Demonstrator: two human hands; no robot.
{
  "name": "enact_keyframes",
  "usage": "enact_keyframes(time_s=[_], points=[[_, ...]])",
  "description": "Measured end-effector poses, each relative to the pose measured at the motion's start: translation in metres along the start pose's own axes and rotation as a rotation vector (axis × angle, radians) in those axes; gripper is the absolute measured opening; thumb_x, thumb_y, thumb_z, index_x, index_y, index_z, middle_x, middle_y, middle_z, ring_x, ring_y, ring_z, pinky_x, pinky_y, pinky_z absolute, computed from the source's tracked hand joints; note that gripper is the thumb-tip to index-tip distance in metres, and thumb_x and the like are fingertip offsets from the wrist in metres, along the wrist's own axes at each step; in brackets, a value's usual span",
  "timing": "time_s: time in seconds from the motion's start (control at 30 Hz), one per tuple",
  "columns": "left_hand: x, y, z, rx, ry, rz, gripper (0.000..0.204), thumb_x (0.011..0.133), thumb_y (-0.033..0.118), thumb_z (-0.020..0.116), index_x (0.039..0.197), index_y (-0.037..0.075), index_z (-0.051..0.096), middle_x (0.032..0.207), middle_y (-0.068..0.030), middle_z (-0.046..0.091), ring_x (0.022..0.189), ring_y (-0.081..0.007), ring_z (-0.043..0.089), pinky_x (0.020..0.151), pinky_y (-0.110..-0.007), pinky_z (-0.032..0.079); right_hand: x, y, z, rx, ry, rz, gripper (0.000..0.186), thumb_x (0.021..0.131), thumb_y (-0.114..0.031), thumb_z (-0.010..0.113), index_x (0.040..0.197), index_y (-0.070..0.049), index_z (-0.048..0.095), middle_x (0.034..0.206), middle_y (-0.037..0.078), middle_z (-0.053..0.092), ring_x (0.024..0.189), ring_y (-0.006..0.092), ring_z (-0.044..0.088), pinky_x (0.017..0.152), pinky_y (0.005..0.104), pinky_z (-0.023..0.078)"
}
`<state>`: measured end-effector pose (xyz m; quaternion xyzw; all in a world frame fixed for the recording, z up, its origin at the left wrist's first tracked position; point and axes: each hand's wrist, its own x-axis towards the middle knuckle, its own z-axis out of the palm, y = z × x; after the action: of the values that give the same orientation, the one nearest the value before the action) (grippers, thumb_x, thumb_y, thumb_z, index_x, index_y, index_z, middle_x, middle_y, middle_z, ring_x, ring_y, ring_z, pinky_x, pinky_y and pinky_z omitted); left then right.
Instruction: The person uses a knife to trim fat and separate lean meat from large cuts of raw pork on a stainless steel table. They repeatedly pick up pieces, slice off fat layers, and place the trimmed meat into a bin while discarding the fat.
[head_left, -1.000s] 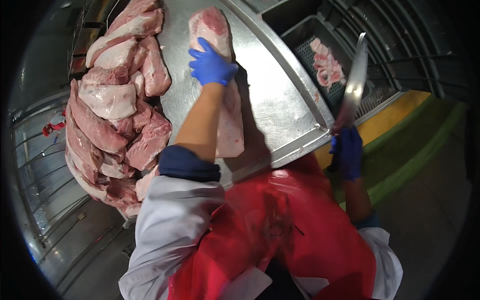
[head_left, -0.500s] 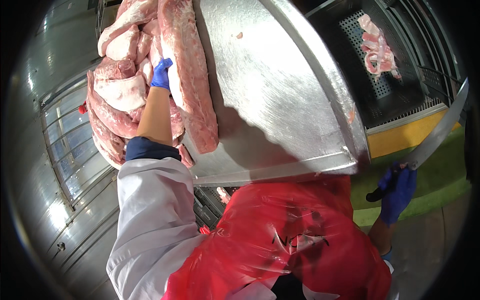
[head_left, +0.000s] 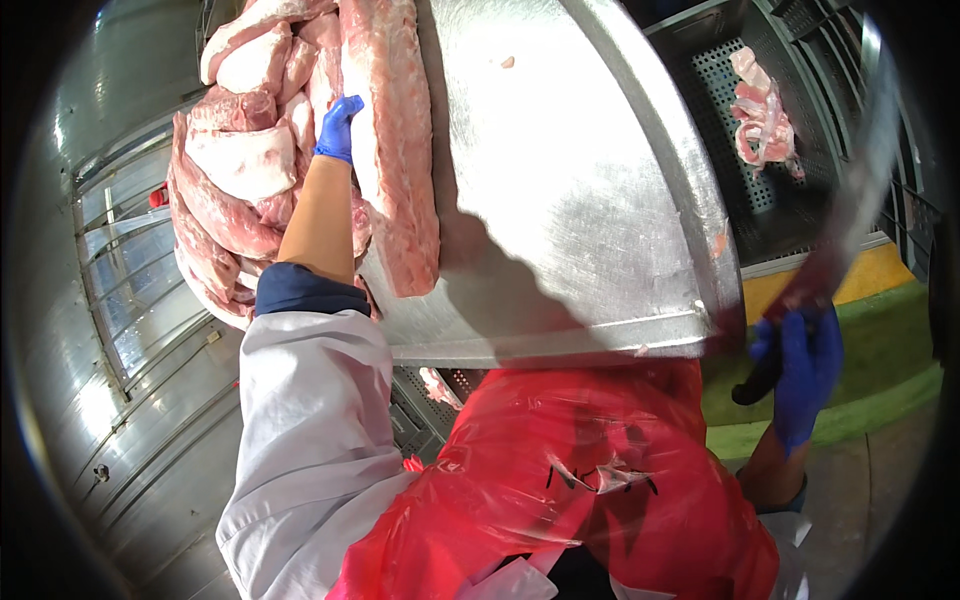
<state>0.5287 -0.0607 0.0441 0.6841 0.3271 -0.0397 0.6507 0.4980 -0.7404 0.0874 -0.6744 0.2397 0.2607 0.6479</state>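
The long slab (head_left: 395, 150) of meat lies on the left part of the metal table (head_left: 560, 190), running from the far edge toward the near rim, just beside the meat pile (head_left: 240, 165) on its left. The left hand (head_left: 339, 132), in a blue glove, touches the slab's left side; its fingers are mostly hidden, so I cannot tell whether it grips. The right hand (head_left: 808, 375), also gloved, is closed around the handle of a knife (head_left: 850, 215), off the table's near right corner, the blurred blade pointing far and right. Beyond the table's right rim, a dark crate (head_left: 712, 75) holds trimmings (head_left: 765, 125). A small scrap (head_left: 508, 62) lies on the table, right of the slab. A red apron (head_left: 560, 430) meets the near rim.
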Motion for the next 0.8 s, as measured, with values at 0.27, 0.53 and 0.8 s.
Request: enact_keyframes(time_s=[0.27,0.53,0.8], points=[[-0.039,0.037,0.108,0.126,-0.059,0.067,0.072,0.076,0.009,0.06,0.146,0.007,0.043,0.12,-0.004,0.058,0.112,-0.0181,0.055,0.101,-0.032,0.044,0.139,-0.087,0.223,-0.44,-0.483,-0.607,0.07,0.094,-0.013,0.058,0.157,-0.016,0.027,0.112,0.021,0.062,0.09,0.023,0.062,0.077,0.042,0.05],[-0.023,0.035,0.123,0.281,-0.133,0.252,0.086,0.071,0.011,0.068,0.15,0.004,0.035,0.134,-0.0089,0.051,0.124,-0.0223,0.047,0.107,-0.033,0.039,0.271,-0.174,0.39,-0.369,-0.822,-0.349,0.028,0.084,0.001,0.053,0.109,0.009,0.062,0.077,0.023,0.069,0.057,0.0351,0.068,0.048,0.0452,0.055],[-0.041,0.013,0.107,0.262,-0.067,0.222,0.089,0.07,0.007,0.067,0.152,0.004,0.032,0.137,-0.0094,0.05,0.126,-0.0222,0.047,0.107,-0.033,0.038,0.182,-0.158,0.382,-0.611,-0.803,-0.403,0.021,0.086,-0.003,0.054,0.097,0.01,0.066,0.078,0.021,0.071,0.06,0.0302,0.07,0.055,0.0445,0.058]])
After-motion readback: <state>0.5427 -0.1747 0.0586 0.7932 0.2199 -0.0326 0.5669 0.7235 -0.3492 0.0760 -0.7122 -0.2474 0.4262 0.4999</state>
